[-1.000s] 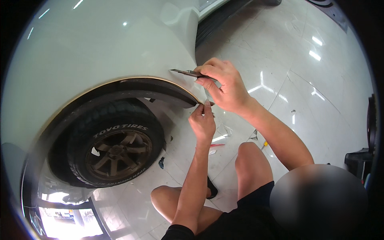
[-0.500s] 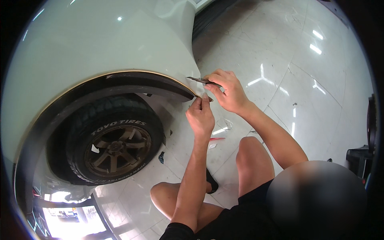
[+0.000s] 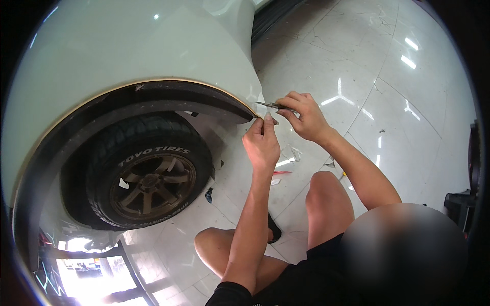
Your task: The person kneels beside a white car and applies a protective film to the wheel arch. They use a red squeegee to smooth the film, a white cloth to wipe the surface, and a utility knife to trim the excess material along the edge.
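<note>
The pale green-white car's fender [image 3: 168, 46] ends in a corner beside my hands. Along its wheel opening runs a black arch trim [image 3: 178, 92] with a thin tan edge. My right hand [image 3: 308, 116] is closed on a slim utility knife [image 3: 278, 106], its thin blade pointing left at the fender corner. Just below the blade, my left hand [image 3: 262, 143] pinches at the trim's lower end, thumb and finger together; what lies between them is too small to make out. A glossy, clear film-like flap [image 3: 260, 97] shows at the corner by the blade.
A tire [image 3: 153, 163] with a bronze wheel [image 3: 152, 187] sits under the arch. Clear film scraps [image 3: 292, 153], a red strip [image 3: 282, 172] and a dark scrap [image 3: 209, 195] lie on the glossy tiled floor [image 3: 408, 153]. My bent knees [image 3: 329, 199] are close below my hands.
My right hand has drawn the knife a little right, so less of the blade overlaps the fender, and it lies flatter. My left hand keeps its pinch. The whole view has shifted slightly.
</note>
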Motion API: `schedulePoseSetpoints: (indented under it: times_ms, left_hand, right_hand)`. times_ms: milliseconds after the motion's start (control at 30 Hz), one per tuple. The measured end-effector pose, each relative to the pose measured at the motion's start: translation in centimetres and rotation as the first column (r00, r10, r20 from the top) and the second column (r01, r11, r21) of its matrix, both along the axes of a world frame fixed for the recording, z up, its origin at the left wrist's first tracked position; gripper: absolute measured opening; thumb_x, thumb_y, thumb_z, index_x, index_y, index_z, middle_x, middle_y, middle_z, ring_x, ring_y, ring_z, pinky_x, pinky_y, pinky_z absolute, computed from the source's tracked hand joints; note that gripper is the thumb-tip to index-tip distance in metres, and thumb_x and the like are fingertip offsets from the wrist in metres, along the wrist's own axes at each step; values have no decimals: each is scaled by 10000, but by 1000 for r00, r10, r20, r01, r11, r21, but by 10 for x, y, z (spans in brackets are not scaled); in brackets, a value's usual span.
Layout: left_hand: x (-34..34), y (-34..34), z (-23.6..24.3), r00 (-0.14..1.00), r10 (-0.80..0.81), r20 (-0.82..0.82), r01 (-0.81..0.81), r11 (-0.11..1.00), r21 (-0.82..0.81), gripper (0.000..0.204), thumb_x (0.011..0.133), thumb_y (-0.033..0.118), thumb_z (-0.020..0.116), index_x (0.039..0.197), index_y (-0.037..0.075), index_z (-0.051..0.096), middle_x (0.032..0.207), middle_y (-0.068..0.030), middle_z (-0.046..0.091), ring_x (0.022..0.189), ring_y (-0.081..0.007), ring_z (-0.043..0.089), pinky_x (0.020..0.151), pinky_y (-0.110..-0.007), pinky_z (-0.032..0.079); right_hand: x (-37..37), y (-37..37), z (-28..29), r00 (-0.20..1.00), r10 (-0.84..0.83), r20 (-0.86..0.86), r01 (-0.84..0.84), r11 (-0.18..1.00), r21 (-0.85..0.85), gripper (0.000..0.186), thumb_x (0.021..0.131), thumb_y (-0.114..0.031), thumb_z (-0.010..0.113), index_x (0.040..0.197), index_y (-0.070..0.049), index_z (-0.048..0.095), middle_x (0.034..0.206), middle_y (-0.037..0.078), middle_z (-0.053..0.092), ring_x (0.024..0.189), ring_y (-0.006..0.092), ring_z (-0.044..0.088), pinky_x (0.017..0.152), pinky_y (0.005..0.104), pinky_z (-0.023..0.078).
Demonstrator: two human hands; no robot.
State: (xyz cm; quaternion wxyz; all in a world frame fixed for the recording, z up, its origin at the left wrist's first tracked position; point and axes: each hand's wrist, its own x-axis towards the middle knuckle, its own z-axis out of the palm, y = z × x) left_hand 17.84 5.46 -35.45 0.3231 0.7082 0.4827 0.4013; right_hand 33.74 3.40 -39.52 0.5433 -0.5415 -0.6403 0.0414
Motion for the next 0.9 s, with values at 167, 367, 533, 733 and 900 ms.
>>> schedulePoseSetpoints:
  times_ms: [167,367,533,733,900]
  left_hand:
    - [1,2,-4,1000,-18,13,17,994,106,316,1022,213,600,835,-20,704,580,-111,553,529,-162,460,544,-366,398]
    - [0,1,0,1000,-17,21,15,997,81,310,1018,206,608,826,-20,700,562,-101,533,516,-164,451,538,-362,390]
    - [0,0,0,1000,-15,-1,15,996,88,312,1019,203,608,822,-20,700,565,-101,540,518,-163,462,541,-357,398]
    - [1,-2,1,1000,-5,6,5,996,94,311,1019,202,611,818,-19,701,573,-106,553,523,-164,480,547,-354,410]
    - [0,-1,0,1000,-16,6,16,994,105,313,1020,200,607,813,-16,699,565,-101,539,525,-164,474,542,-359,401]
  right_hand:
    - [5,-4,-8,999,-2,41,4,998,-62,138,955,-195,674,1076,-132,696,949,19,632,836,219,592,882,373,383]
    - [8,-6,-9,996,-17,86,24,996,-89,148,926,-141,699,1069,-101,703,922,38,645,833,241,611,891,369,398]
    - [14,-9,-5,986,-33,163,48,995,-87,152,931,-140,693,1080,-116,695,906,29,625,825,235,600,911,393,394]
    - [22,-17,0,963,-65,263,92,991,-93,134,950,-157,676,1079,-121,687,907,31,615,827,233,589,920,410,391]
    - [26,-23,14,932,-81,352,138,980,-141,120,959,-175,670,1067,-125,688,905,34,624,840,228,592,907,416,393]
